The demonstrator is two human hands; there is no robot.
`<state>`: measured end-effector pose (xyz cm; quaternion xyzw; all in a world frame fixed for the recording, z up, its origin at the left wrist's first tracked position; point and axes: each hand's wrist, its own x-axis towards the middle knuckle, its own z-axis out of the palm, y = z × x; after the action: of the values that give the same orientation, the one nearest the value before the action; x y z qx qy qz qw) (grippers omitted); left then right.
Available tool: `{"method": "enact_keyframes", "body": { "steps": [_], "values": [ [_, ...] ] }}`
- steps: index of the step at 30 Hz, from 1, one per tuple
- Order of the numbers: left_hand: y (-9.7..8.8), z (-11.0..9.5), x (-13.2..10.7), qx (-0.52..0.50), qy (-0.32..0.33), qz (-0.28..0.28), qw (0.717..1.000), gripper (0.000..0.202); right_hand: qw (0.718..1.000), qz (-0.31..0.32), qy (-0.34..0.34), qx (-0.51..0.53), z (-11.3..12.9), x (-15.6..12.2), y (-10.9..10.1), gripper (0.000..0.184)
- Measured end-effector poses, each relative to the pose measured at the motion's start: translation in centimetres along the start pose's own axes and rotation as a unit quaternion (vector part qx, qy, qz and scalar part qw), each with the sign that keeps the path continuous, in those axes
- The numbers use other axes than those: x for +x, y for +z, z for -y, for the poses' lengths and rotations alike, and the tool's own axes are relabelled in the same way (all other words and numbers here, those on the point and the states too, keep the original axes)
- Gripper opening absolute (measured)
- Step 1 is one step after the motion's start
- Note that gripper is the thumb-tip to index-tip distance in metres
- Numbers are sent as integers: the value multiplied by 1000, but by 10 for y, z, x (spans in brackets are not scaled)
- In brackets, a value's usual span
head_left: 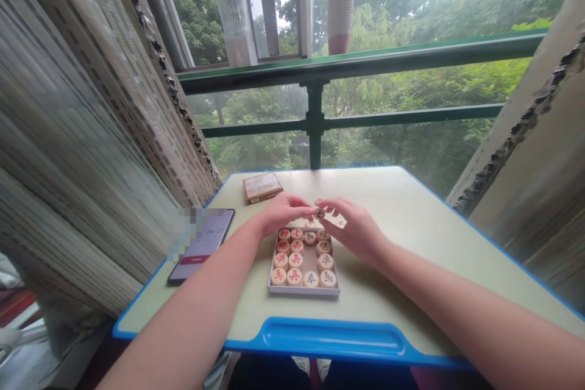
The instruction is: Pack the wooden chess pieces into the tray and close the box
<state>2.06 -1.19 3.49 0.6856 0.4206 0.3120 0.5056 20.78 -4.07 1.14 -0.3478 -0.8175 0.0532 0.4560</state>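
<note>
A shallow white box (303, 290) of round wooden Chinese chess pieces lies on the table, with red-marked pieces (294, 277) on its left side and black-marked pieces (328, 278) on its right. Bare cardboard shows in a gap inside. Above the box's far edge, my left hand (289, 207) and my right hand (351, 224) meet at a black-marked Chinese chess piece (319, 213). Fingertips of both hands close on its sides. Another piece (319, 201) shows just behind it, by my right index finger. Loose pieces (340, 223) lie beyond the box, partly hidden by my hands.
A small brown carton (262, 187) sits at the table's far left. A phone (203, 247) with its screen lit lies near the left edge. The pale table (411, 213) has a blue rim and a moulded front tray (333, 341). Curtains (91, 103) and a green railing (365, 66) surround it.
</note>
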Motion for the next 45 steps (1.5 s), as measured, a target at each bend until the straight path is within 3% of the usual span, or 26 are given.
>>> {"method": "enact_keyframes", "body": {
  "steps": [3,9,13,21,36,41,45],
  "values": [
    [-5,1,0,1,-28,9,1000,21,999,37,24,4,6,1,0,26],
    [-14,7,7,17,-34,-28,999,21,988,152,26,-2,14,5,1,14],
    [-10,8,7,71,-24,-5,997,19,984,174,36,-31,18,9,2,13],
    [-6,10,10,138,8,-92,986,24,977,202,10,-62,18,12,4,13],
    [-21,33,23,173,11,-146,974,24,978,207,6,-26,19,13,1,15],
    [-23,37,22,178,23,-96,979,36,979,200,24,-38,14,13,0,12],
    [-21,34,19,212,42,-41,976,30,982,127,96,-100,-1,16,-7,15]
  ]
}}
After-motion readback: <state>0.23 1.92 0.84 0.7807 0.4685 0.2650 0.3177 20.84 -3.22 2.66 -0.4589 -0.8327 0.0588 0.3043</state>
